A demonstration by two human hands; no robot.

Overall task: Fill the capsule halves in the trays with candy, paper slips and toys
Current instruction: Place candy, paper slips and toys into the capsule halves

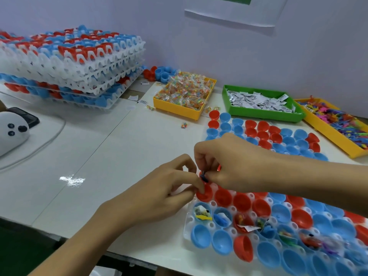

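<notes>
1. Our left hand (171,188) pinches the red capsule half (205,193) at the white tray (188,226) corner; our right hand (225,160) pinches a small dark toy (204,175) just above it.
2. We reckon it's light, thin, slippery plastic, so take it by the rim, gently.

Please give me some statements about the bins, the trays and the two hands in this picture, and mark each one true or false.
1. The green plastic bin holds white paper slips. True.
2. The left hand rests flat on the white table. False: its fingers pinch a red capsule half at the near tray's corner.
3. The stack of white plastic trays stands at the far left. True.
4. The right hand reaches into the yellow bin of wrapped candy. False: it pinches a small dark item over the red half.
</notes>
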